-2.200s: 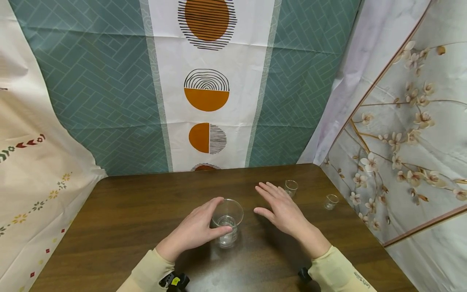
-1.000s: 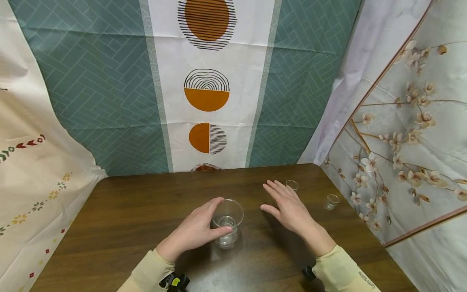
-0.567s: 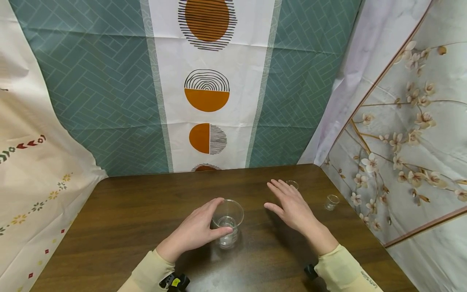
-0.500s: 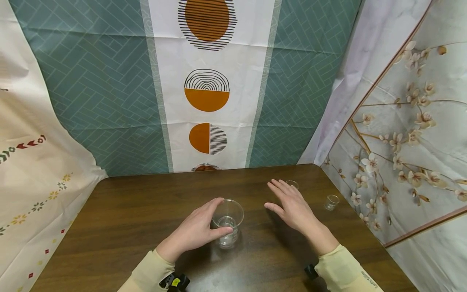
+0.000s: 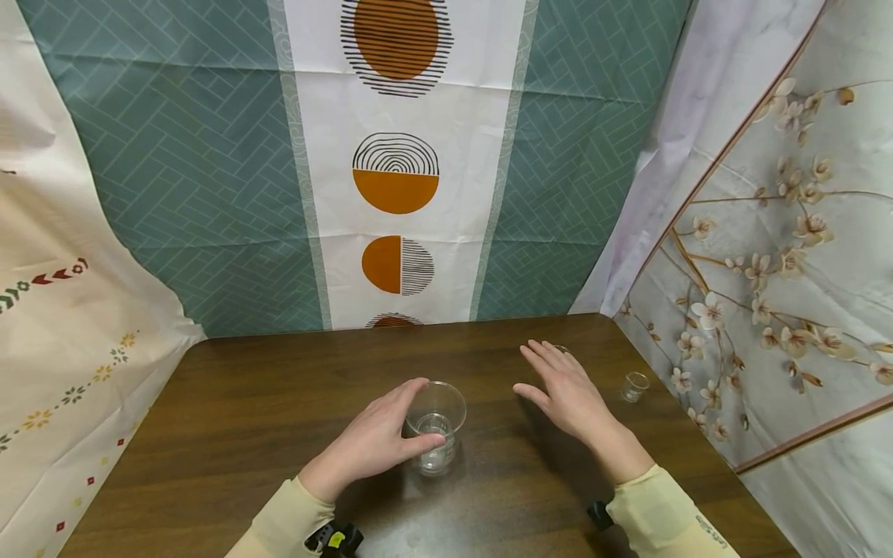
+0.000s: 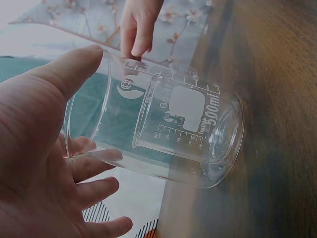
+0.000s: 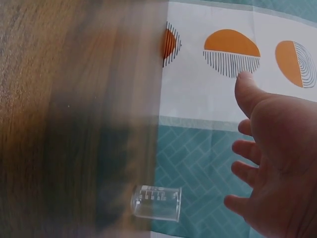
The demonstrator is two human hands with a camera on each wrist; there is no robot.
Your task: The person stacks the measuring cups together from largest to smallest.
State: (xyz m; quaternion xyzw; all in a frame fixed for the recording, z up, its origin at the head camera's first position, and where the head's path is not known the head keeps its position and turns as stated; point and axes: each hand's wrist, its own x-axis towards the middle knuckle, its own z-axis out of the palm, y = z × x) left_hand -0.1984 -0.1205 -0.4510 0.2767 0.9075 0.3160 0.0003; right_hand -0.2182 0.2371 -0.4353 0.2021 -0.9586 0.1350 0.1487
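My left hand [image 5: 373, 435] holds a large clear glass beaker [image 5: 452, 407] by its rim, thumb on the near side and fingers on the far side. In the left wrist view this beaker [image 6: 126, 124] bears a 500ml mark. A smaller graduated beaker [image 6: 171, 116] stands inside it. My right hand [image 5: 568, 391] is above the table with fingers extended and nothing in it. Just beyond its fingers, mostly hidden in the head view, is a small beaker [image 5: 562, 349]. A small graduated beaker [image 7: 157, 202] shows below the right hand's fingers in the right wrist view.
Another small glass beaker [image 5: 634, 387] stands near the right edge of the brown wooden table [image 5: 279, 387]. Hanging cloths surround the table: a green and white patterned one [image 5: 209, 194] behind, a cream one [image 5: 77, 349] at left, a floral one [image 5: 781, 294] at right.
My right hand has moved right and slightly away, covering more of the small back beaker in the head view. My left hand and the large beaker have stayed in place.
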